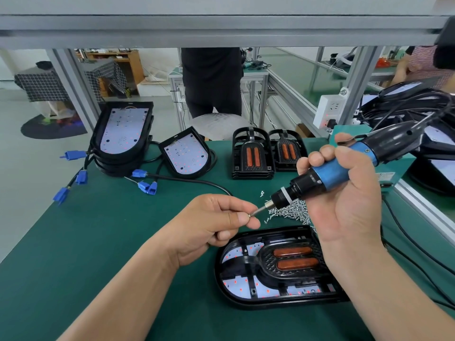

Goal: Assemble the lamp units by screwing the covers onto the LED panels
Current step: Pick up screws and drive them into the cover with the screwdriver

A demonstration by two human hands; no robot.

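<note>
The left hand [216,222] is raised just above the green table [110,242], its thumb and forefinger closed in a pinch on a small screw [250,214]; the other fingers [225,234] are curled loosely under the palm. The screw meets the tip of the bit [261,209] of an electric screwdriver [330,172]. The right hand [349,200] grips this tool, wrapped round its blue barrel, and holds it slanting down to the left. A black cable runs from the tool's rear end up toward the right edge. Right below both hands, at the near side of the table, lies the lamp unit being worked on: a black cover [293,260] with two amber lenses sits on a white LED panel [236,286] dotted with red points, and the right forearm crosses the unit's right end. A loose pile of silver screws [290,211] lies on the table between this unit and the tool. Further back stand two stacks of spare covers [253,153], side by side. To their left a single bare panel [187,156] leans tilted, and at the far left corner is a stack of panels [123,134] with black leads ending in blue connectors [145,185].
</note>
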